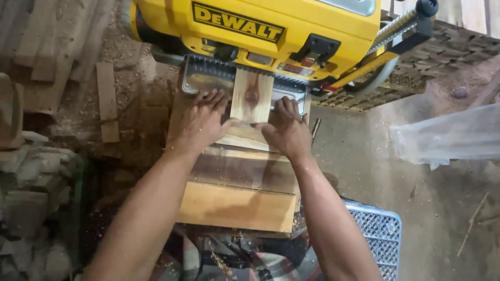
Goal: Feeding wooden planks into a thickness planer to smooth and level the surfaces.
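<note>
A yellow thickness planer (pixel 260 31) stands at the top of the view with a metal feed table (pixel 203 80). A short pale wood piece (pixel 252 96) with a dark knot lies on that table, its far end at the planer's mouth. My left hand (pixel 200 125) lies flat to the left of the piece, thumb against its near end. My right hand (pixel 286 127) presses beside its right near corner. Both hands rest over a stack of wooden boards (pixel 237 205) in front of the machine.
Loose planks (pixel 107 101) and sawdust cover the ground at left. A blue plastic crate (pixel 377 234) sits at lower right. A clear plastic bag (pixel 448 138) lies to the right on the concrete floor. Stacked wood fills the left edge.
</note>
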